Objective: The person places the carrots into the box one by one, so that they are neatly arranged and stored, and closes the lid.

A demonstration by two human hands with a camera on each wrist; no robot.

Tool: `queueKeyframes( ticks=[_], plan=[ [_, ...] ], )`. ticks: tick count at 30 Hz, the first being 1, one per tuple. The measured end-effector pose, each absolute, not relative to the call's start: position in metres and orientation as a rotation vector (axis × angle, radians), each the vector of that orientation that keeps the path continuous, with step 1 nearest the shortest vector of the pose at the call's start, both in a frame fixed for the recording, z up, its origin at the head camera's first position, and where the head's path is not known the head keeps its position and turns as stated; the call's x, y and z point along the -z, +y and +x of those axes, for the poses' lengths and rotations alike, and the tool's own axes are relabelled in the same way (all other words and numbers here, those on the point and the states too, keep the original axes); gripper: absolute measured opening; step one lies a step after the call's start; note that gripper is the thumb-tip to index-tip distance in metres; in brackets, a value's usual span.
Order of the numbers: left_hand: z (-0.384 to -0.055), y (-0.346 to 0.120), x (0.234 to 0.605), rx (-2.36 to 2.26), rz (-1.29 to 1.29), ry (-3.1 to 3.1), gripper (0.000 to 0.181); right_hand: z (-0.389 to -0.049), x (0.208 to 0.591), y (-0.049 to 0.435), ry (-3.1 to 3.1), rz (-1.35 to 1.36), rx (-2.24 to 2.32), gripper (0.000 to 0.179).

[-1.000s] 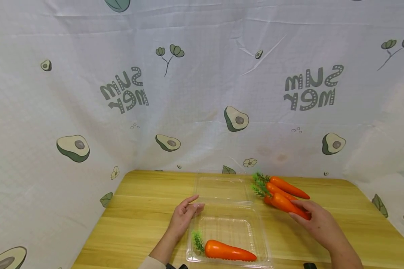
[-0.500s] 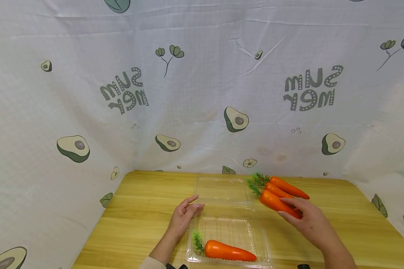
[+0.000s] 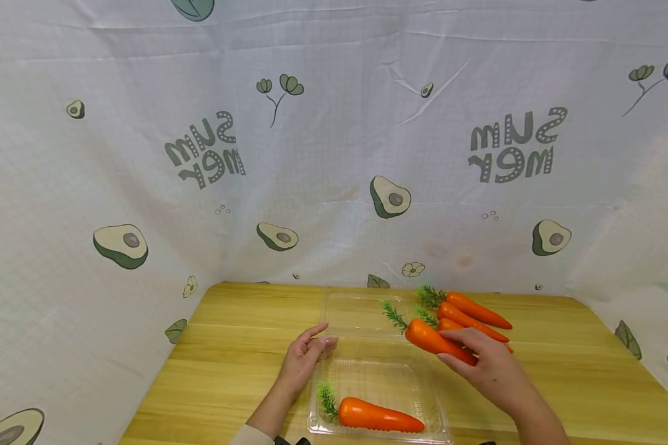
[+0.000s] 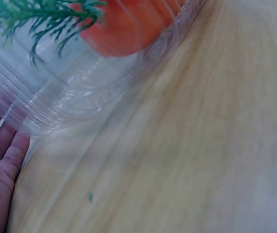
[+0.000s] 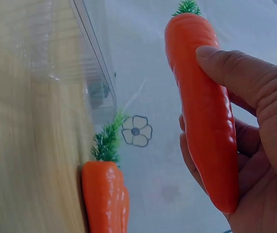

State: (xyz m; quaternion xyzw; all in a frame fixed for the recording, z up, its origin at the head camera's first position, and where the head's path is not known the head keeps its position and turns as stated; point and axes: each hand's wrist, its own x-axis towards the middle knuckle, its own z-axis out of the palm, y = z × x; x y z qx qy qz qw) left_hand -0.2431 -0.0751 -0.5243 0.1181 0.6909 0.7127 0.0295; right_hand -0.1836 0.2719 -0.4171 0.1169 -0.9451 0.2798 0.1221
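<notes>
My right hand (image 3: 487,364) grips an orange toy carrot (image 3: 434,340) with a green leafy top, held up off the table near the right side of a clear plastic box (image 3: 435,395). In the right wrist view the thumb presses on one side of that carrot (image 5: 201,102) and the fingers curl behind it. Another carrot (image 3: 378,415) lies crosswise in the near part of the box, its greens at the left. My left hand (image 3: 303,358) rests at the box's left wall with fingers extended; the left wrist view shows its fingers (image 4: 12,150) against the clear plastic.
The box's clear lid (image 3: 367,312) lies folded back on the wooden table (image 3: 245,334). Several more carrots (image 3: 473,309) lie fanned out at the back right, greens toward the lid. A printed cloth (image 3: 323,185) hangs behind and around the table.
The right hand has lifted a carrot off the group at the back right and carried it left toward the box. The left hand and the carrot in the box have stayed put.
</notes>
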Motion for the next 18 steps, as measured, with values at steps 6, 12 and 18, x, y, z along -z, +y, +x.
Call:
queueKeyframes(
  ticks=[6,12,18],
  plan=[
    [-0.243,-0.075,0.524,-2.199,0.355,2.138,0.050,-0.182,0.418,0.262,-2.749,0.360,-0.840,0.037],
    [-0.243,-0.075,0.524,-2.192,0.349,2.144,0.049,-0.182,0.419,0.255,-2.767,0.375,-0.865,0.038],
    [-0.242,-0.074,0.523,-2.194,0.350,2.145,0.049,-0.181,0.421,0.248,-2.775,0.417,-0.883,0.036]
  ],
)
